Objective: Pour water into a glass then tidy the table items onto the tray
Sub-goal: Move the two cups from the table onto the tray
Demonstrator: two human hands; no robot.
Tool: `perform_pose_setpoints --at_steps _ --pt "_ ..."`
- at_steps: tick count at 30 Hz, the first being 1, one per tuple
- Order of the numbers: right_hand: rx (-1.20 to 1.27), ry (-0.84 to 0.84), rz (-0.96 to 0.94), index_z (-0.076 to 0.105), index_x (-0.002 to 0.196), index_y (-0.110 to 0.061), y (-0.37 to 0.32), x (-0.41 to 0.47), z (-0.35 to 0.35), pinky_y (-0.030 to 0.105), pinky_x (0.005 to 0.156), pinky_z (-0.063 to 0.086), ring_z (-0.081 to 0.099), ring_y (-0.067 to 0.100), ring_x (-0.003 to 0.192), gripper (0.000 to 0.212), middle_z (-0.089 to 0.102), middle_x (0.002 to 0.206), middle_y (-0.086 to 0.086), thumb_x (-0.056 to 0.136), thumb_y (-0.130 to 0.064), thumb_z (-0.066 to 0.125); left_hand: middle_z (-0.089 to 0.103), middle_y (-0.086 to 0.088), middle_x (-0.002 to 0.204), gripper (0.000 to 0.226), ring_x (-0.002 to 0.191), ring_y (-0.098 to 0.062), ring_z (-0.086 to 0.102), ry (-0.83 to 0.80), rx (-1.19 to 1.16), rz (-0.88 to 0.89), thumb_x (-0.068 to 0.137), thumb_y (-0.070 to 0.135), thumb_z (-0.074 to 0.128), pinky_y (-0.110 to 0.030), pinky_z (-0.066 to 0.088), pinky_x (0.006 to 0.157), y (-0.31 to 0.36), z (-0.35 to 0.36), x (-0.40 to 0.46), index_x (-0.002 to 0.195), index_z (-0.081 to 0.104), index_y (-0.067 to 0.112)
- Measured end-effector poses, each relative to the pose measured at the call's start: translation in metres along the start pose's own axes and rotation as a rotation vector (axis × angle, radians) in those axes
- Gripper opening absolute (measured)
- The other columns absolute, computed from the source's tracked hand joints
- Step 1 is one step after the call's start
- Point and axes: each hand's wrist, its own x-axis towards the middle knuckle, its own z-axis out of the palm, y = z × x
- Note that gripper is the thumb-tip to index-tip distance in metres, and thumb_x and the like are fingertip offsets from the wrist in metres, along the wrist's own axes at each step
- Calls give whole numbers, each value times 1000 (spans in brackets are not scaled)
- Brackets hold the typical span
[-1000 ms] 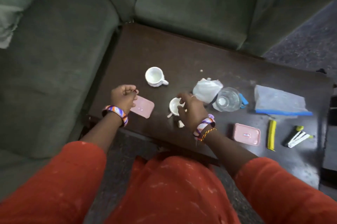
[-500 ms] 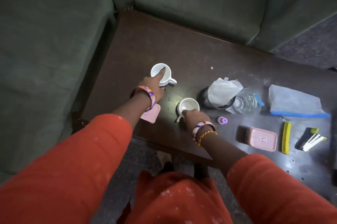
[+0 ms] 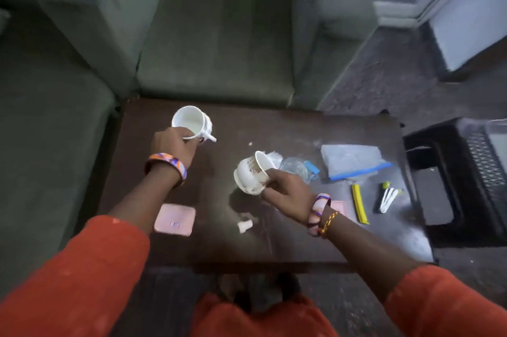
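My left hand (image 3: 172,144) grips a white mug (image 3: 192,120) by its rim, lifted and tilted above the far left of the dark table (image 3: 274,243). My right hand (image 3: 288,190) holds a second white cup (image 3: 251,175) with a brown pattern, lifted and tipped on its side over the table's middle. Just behind that cup lie a clear water bottle with a blue cap (image 3: 297,169) and a white tissue (image 3: 273,157). A pink lid (image 3: 175,219) lies near the front left. A small white piece (image 3: 245,225) sits in front of the cup.
A clear zip bag with a blue strip (image 3: 354,158), a yellow clip (image 3: 359,203) and white utensils with a green top (image 3: 388,196) lie at the right. A pink box (image 3: 338,206) is partly hidden by my right wrist. Green sofas border the table. A black crate (image 3: 452,177) stands right.
Both cups have left the table: my left hand closed on the far mug and raised it, my right hand lifted and tipped the near cup. The view has swung upward.
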Motion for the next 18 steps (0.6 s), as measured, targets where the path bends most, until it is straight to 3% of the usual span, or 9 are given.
perform_pose_setpoints --at_steps 3,7,10,12,14,18 --pt "134 210 85 64 76 -7 6 -20 -55 37 77 49 63 23 77 49 68 76 12 75 -55 51 72 -23 96 32 94 -39 63 37 -2 206 81 40 64 -31 36 65 72 -22 3 90 74 11" --pt "295 608 243 67 67 4 45 -39 -128 46 74 54 64 22 62 56 67 64 14 90 -45 51 72 -23 102 30 100 -36 64 -35 -10 488 80 32 67 -36 47 82 180 -14 -2 96 74 8" --pt "231 815 333 64 54 -4 84 -60 -188 37 65 51 61 6 45 54 64 54 13 90 -42 52 70 -23 106 34 103 -37 63 -94 50 662 81 37 64 -37 48 83 260 13 -12 99 73 9" --pt "108 885 411 70 66 -4 110 -77 -228 34 68 47 67 15 63 49 67 64 17 91 -41 50 69 -22 107 36 103 -38 62 -140 98 747 82 40 61 -36 48 81 313 36 -20 100 73 11" --pt "9 885 494 72 86 -3 137 -92 -268 35 76 46 66 34 91 42 70 90 25 93 -38 49 68 -23 107 35 101 -39 62 -182 129 809 84 38 59 -36 48 78 365 62 -28 101 72 10" --pt "-89 844 643 70 104 -16 206 -104 -339 30 81 43 61 35 107 29 68 112 17 90 -35 54 66 -24 110 29 103 -42 60 -277 181 922 87 29 56 -37 48 80 458 131 -43 104 69 10"
